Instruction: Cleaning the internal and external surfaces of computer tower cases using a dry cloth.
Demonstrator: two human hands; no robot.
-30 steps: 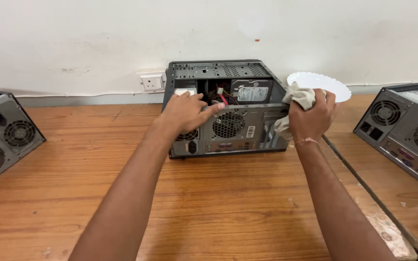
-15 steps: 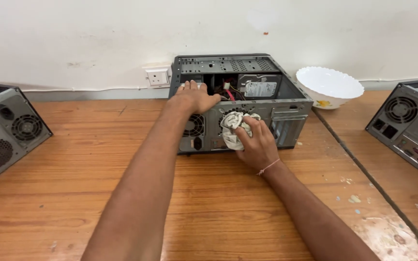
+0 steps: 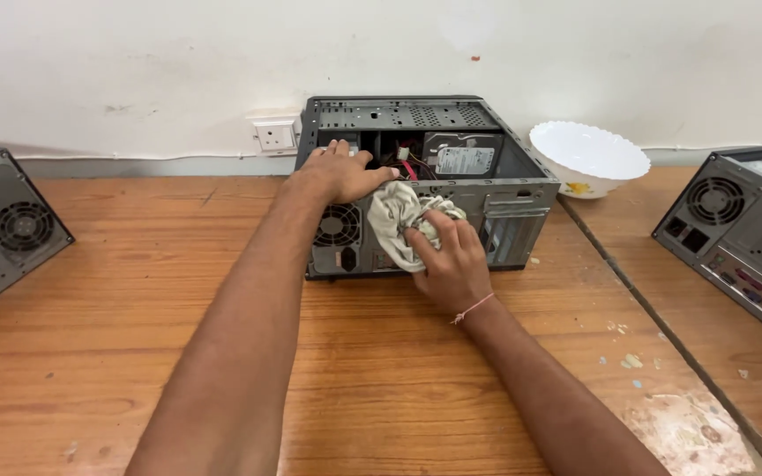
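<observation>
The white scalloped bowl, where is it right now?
The white scalloped bowl sits on the wooden table against the wall, just right of the open grey computer case, beyond the right hand.
</observation>
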